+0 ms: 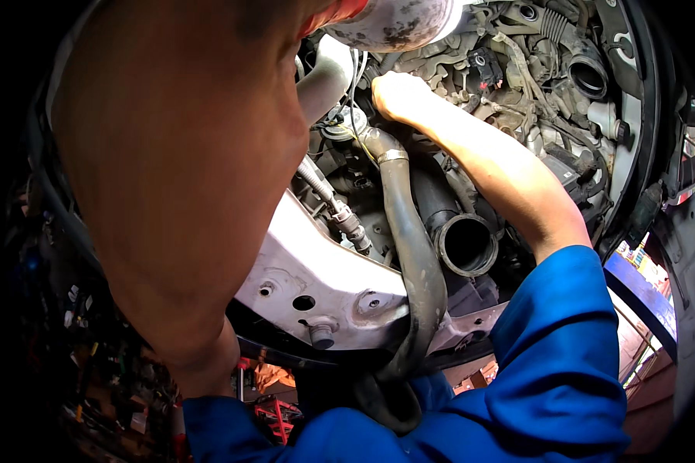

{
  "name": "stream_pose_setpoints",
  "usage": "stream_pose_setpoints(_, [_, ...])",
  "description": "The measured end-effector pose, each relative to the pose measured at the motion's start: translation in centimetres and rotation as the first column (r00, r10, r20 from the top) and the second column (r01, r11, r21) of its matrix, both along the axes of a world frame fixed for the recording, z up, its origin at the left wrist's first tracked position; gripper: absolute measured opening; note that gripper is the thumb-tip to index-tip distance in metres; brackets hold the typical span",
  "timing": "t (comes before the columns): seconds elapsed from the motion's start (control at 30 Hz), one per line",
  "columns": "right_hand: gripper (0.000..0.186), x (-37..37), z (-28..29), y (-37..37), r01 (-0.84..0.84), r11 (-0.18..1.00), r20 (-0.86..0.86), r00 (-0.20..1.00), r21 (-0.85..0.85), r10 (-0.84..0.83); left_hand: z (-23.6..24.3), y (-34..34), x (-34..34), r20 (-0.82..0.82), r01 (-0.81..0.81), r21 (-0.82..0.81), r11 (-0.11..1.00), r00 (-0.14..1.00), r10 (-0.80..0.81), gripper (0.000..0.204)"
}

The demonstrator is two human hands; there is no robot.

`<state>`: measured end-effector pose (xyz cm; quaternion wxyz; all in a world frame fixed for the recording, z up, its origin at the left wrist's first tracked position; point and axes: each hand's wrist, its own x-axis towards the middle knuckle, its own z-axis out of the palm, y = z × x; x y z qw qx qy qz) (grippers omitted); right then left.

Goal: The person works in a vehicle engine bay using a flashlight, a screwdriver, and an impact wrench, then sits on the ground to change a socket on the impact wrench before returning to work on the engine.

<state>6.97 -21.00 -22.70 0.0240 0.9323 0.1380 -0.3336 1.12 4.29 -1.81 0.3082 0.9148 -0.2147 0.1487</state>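
My right forearm stretches into the engine bay, and my right hand (400, 96) is closed beside hoses and wiring. Its fingertips are hidden, so what they grip does not show. A thick grey rubber hose (413, 239) with a metal clamp (392, 156) runs from just below that hand over the front panel toward my body. My left arm (177, 177) fills the left side, close up and blurred; its hand is out of sight. At the top, near that arm, is a stained whitish round object (398, 25) with a red edge, its kind unclear.
An open black pipe mouth (467, 245) lies right of the hose. The pale front panel (309, 285) crosses below. Engine parts (517, 85), a ribbed duct (554, 27) and a fender edge (633, 139) are at the right. Assorted items (93, 370) lie low at the left.
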Motion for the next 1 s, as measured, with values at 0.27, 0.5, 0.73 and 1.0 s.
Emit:
stream_pose_setpoints(0.27, [0.025, 3.9, -6.6, -0.4, -0.045, 0.975, -0.135, 0.991, -0.219, 0.016, 0.1, -0.4, 0.4, 0.017, 0.017, -0.018, 1.000, 1.000, -0.017, 0.014])
stream_pose_setpoints(0.5, [0.030, 3.4, -7.9, 0.6, 0.071, 0.977, -0.144, 0.984, -0.203, -0.102, -0.1, -0.5, 0.5, 0.039, 0.005, -0.022, 1.000, 0.999, -0.004, 0.011])
stream_pose_setpoints(0.73, [0.027, 1.3, -6.2, -2.6, -0.015, 1.000, -0.127, 0.992, -0.016, 0.013, -0.3, -1.2, 0.7, 0.031, 0.016, -0.014, 1.000, 0.999, -0.016, 0.009])
stream_pose_setpoints(1.0, [0.027, 0.2, -3.1, -0.4, 0.150, 0.989, -0.022, 0.988, -0.010, -0.150, -0.4, -1.4, 0.8, 0.041, 0.011, -0.011, 1.000, 0.999, -0.011, 0.007])
